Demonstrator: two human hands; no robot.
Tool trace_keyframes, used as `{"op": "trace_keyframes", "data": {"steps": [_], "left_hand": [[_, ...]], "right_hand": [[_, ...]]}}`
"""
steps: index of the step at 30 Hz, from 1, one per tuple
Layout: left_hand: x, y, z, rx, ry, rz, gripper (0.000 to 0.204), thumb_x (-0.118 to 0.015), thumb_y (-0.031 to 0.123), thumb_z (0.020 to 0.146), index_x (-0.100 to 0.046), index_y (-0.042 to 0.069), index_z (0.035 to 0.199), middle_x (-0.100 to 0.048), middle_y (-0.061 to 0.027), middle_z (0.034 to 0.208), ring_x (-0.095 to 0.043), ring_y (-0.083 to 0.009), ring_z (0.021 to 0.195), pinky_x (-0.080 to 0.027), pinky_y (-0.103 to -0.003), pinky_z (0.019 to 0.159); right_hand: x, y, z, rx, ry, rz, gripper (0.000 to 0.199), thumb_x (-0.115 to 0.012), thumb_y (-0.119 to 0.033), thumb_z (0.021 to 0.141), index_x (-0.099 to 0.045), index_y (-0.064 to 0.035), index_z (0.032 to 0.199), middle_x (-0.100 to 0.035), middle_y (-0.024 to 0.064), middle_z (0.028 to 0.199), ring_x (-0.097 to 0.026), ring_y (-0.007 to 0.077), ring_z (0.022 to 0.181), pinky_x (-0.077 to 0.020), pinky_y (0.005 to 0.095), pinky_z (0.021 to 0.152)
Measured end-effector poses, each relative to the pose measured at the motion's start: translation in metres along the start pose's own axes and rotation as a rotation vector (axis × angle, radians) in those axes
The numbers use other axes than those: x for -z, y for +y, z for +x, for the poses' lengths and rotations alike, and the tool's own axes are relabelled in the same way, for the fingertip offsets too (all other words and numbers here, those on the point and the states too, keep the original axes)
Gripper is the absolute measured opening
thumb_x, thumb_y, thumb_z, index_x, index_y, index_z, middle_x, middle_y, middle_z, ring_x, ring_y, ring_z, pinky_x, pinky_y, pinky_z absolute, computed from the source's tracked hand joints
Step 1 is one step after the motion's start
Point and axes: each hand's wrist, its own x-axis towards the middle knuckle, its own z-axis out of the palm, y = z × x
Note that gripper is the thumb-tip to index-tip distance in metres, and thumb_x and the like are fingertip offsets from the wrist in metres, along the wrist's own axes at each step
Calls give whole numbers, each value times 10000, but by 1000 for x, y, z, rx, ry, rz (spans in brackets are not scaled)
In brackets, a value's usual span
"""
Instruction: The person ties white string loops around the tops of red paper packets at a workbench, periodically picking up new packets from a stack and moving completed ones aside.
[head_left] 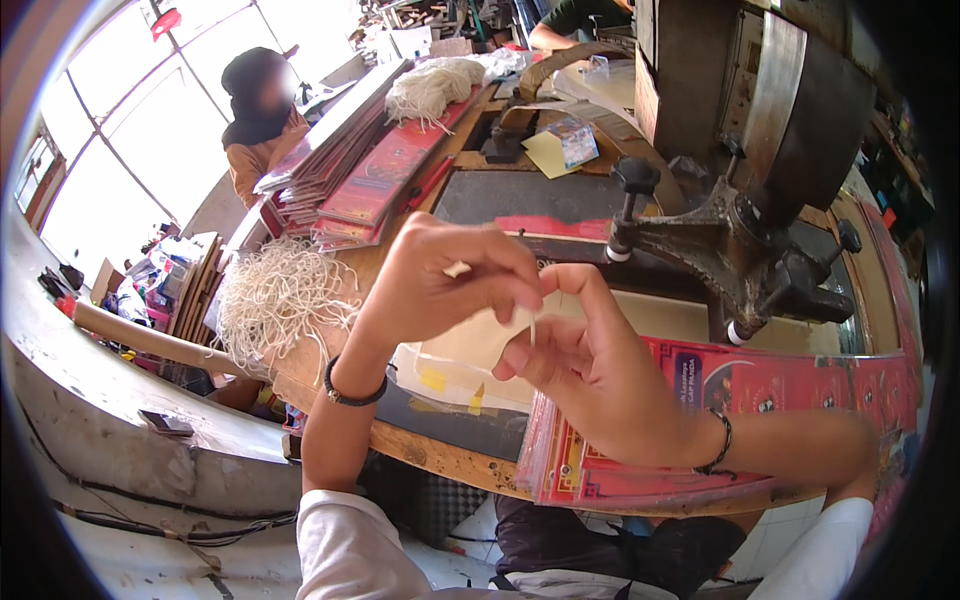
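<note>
Thin white string [531,328] — pinched, both hands.

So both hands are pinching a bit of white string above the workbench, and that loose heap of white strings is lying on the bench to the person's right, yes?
Not quite. The head view shows the left hand and right hand pinching a white string above the workbench, but the loose heap of white strings lies to the person's left, not right.

A thin white string [531,325] is hanging vertically, pinched between both hands' fingers [520,290], above a cream sheet [470,345] lying flat on the bench [440,455].
</note>
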Motion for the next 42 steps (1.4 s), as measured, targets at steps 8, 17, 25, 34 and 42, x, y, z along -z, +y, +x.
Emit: {"op": "trace_keyframes", "data": {"steps": [8,17,25,34,42], "left_hand": [[6,-47,4,-8,399,514,74,-676,70,916,-685,14,963,-658,-36,687,-568,-68,562,-455,-232,539],[12,-53,4,165,545,234,148,-559,149,1013,-617,22,964,-533,-2,579,-450,-42,503,-369,-222,487],[5,-60,4,144,468,208,162,-484,153,1041,-550,31,957,-468,4,544,-424,-43,490,-365,-238,480],[-26,-32,-2,-80,249,296,107,-695,98,914,-613,35,889,-643,-43,630,-552,-66,517,-421,-241,489],[-46,-35,-6,-250,347,134,229,-817,158,824,-627,32,819,-654,-8,637,-560,-51,524,-381,-202,463]], "right_hand": [[4,-10,2,-55,-108,159,273,-402,-283,1092,-515,-35,1106,-420,-36,689,-411,43,613,-415,229,637],[37,-88,24,-279,-516,-276,476,-407,-380,1082,-642,-15,887,-452,-48,595,-357,26,496,-277,216,445],[64,-155,19,-577,-960,-752,423,-441,-325,1074,-699,-29,915,-645,46,648,-610,135,521,-492,275,492],[59,-108,-3,163,-329,-1488,629,-643,-449,931,-540,64,1279,-658,250,1091,-638,391,1049,-504,426,912],[49,-32,24,312,-76,-838,275,-709,-182,926,-559,25,1029,-689,140,886,-705,248,800,-557,342,749]]}}
